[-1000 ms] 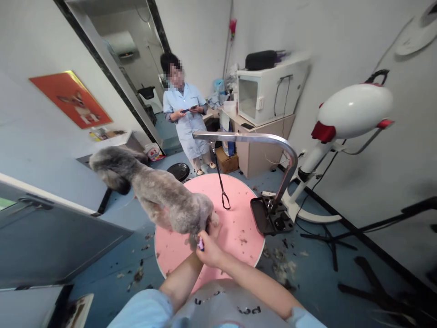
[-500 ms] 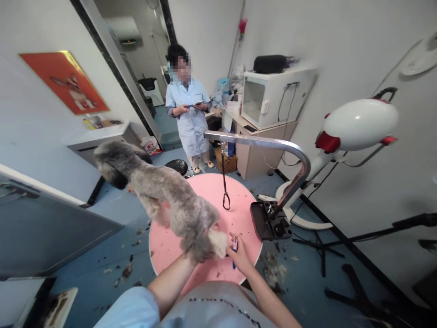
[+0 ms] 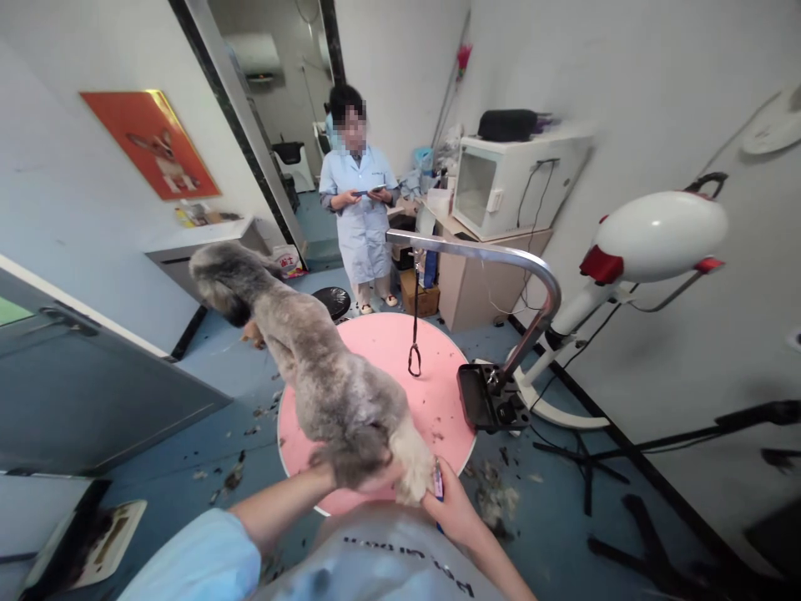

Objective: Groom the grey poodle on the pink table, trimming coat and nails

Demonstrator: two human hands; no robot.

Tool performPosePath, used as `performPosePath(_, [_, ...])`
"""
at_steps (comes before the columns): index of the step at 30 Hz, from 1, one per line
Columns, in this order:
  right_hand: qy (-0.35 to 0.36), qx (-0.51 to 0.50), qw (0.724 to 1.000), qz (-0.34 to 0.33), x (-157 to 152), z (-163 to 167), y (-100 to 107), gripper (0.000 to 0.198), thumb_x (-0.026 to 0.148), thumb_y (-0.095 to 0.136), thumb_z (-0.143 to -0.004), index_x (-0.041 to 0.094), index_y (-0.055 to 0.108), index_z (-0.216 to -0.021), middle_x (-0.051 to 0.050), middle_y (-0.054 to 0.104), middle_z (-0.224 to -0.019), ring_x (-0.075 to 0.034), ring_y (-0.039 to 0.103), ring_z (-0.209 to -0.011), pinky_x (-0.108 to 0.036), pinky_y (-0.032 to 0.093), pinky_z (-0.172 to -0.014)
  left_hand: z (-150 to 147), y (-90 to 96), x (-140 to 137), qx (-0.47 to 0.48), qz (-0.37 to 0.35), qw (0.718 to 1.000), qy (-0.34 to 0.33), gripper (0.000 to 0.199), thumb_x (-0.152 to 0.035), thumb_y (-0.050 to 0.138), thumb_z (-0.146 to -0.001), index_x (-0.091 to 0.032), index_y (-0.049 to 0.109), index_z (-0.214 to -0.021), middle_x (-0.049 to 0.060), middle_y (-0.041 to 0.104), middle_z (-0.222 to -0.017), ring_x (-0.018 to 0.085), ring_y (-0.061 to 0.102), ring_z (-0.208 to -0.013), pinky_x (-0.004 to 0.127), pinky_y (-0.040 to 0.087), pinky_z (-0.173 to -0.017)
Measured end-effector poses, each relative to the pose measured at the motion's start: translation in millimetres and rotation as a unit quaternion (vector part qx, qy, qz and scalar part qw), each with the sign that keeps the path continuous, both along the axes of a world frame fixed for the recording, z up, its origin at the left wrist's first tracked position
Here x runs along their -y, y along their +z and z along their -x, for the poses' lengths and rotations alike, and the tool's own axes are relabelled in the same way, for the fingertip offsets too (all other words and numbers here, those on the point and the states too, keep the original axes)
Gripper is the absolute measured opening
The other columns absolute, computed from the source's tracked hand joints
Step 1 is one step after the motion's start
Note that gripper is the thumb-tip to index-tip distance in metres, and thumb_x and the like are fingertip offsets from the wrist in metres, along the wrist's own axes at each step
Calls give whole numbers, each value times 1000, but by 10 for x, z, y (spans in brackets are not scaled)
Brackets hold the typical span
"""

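Left of the doorway point(image 3: 284, 117), an orange poster point(image 3: 150, 142) hangs on the white wall point(image 3: 43, 117); right of the doorway, a white box point(image 3: 510, 200) stands upon a beige cabinet point(image 3: 472, 292). The floor point(image 3: 188, 442) is blue.

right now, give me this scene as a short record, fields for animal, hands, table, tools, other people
animal: grey dog, head away from the hands
left hand: at the dog's rear, mostly hidden by fur
right hand: holding a small blue-and-pink tool beside a pale hind leg
table: pink, round, hair clippings on it
hanging: black loop strap from a metal arm
other person: standing beyond, light blue coat
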State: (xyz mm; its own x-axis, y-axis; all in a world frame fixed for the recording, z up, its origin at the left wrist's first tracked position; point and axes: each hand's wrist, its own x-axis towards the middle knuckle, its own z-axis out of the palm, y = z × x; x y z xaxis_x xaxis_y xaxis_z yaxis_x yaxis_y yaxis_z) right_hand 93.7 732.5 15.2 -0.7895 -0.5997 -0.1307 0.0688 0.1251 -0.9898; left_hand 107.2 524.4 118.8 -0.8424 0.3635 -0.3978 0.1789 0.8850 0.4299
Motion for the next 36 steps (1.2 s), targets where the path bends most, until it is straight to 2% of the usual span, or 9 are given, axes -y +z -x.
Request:
performPosePath(3, [3,-28,999,-16,-10,-71,78,21,19,57,-74,21,53,-94,-1,61,-89,-19,57,-82,-30,46,-75,-70,259,-14,-38,-8,995,-97,41,-54,48,-83,-22,68,-100,7,69,-85,23,64,-75,33,49,-68])
performPosePath(6, [-28,-29,999,-23,-7,-109,108,18,18,58,-68,21,49,-83,3,53,-75,-14,49,-69,-26,42,-65,146,171,-257,-80,60,975,-200,71,-60,67,-65,-10,61,-115,20,65,-105,32,64,-89,35,50,-71])
performPosePath(9, [-93,49,994,17,-93,-128,26,23,27,64,-64,22,45,-76,5,48,-68,-12,46,-61,-25,40,-58,432,-69,-504,48,156,941,-296,40,-48,62,-74,-13,70,-92,14,69,-80,27,63,-66,33,47,-57])
performPosePath(15, [-298,330,883,149,-352,-355,-449,49,61,64,-63,25,51,-93,-3,66,-86,-22,66,-79,-35,50,-69,734,-91,-577,67,130,938,-315,24,-35,65,-71,-16,69,-84,9,70,-79,18,55,-58,26,35,-49])
performPosePath(19, [-293,351,877,145,-337,-545,-677,57,57,66,-63,27,52,-109,-4,68,-92,-23,68,-84,-37,51,-73,850,3,-525,67,48,956,-281,36,-48,50,-84,-16,66,-89,7,68,-82,14,52,-59,24,32,-50])
performPosePath(22, [-272,270,919,95,-298,-523,-626,50,45,67,-66,24,52,-109,-1,66,-83,-20,65,-76,-35,51,-74,862,61,-466,14,-9,975,-219,32,-46,44,-86,-19,62,-86,2,67,-79,12,51,-59,22,31,-51])
performPosePath(26, [-241,19,968,-67,-273,-294,-242,40,36,60,-75,19,57,-111,-3,65,-85,-20,62,-76,-35,51,-74,796,142,-331,-103,-29,982,-159,29,-46,48,-85,-20,59,-85,0,66,-76,12,55,-62,22,31,-53])
performPosePath(31, [-269,-240,919,-160,-194,-9,340,54,32,64,-75,19,54,-127,-10,64,-117,-24,61,-101,-36,50,-88,709,160,-146,-200,15,975,-96,30,-46,45,-89,-21,59,-98,2,70,-81,17,64,-71,25,35,-59])
performPosePath(36, [-234,-371,874,-210,-57,169,608,44,32,63,-78,18,60,-120,-9,69,-99,-21,63,-82,-34,52,-78,648,156,-87,-205,50,973,-96,30,-43,43,-91,-21,58,-105,4,71,-84,21,67,-77,27,39,-61])
